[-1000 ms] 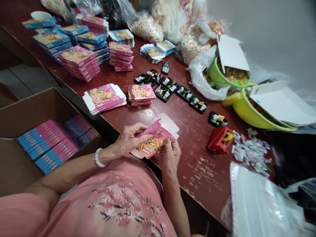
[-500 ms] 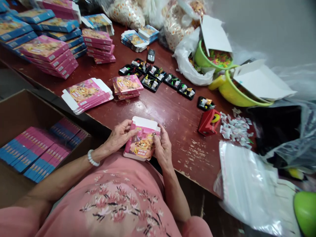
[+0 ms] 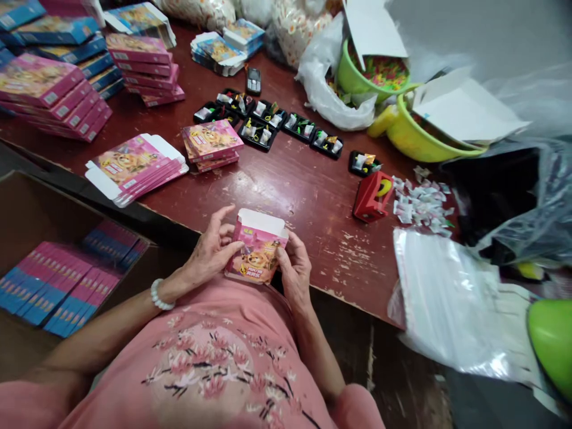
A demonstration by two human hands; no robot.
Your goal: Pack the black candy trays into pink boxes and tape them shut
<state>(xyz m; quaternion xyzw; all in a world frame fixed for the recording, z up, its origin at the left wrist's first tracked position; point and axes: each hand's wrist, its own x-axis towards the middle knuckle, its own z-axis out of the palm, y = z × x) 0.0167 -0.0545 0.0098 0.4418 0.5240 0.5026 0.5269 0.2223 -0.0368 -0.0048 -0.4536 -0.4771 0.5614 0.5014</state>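
From the head camera, both forearms come up from the bottom of the picture and meet at the near edge of the table [image 3: 308, 196]. The left hand [image 3: 210, 253] has a white bead bracelet [image 3: 157, 295] at the wrist; its thumb presses the left side of a pink box [image 3: 255, 250] and its fingers are spread and curled along that side, the index finger lifted above the top corner. The right hand [image 3: 292, 268] grips the right side of the box, thumb on the printed front, the other fingers wrapped behind and out of sight. The box stands roughly upright between the hands, its white top flap open, held just over the near edge of the table against the pink shirt.

Further along the table a pile of flat pink cartons [image 3: 134, 167] lies near the left edge, with a small stack of closed pink boxes [image 3: 212, 143] beside it. A row of black trays [image 3: 268, 122] runs behind them; what they hold is too small to make out. A red object [image 3: 370, 196] sits right of the middle, next to scattered small packets [image 3: 420, 205]. The green bowls [image 3: 415, 140] at the far side are partly covered by white card. The cardboard carton [image 3: 67, 280] to the left is cut off by the picture edge.
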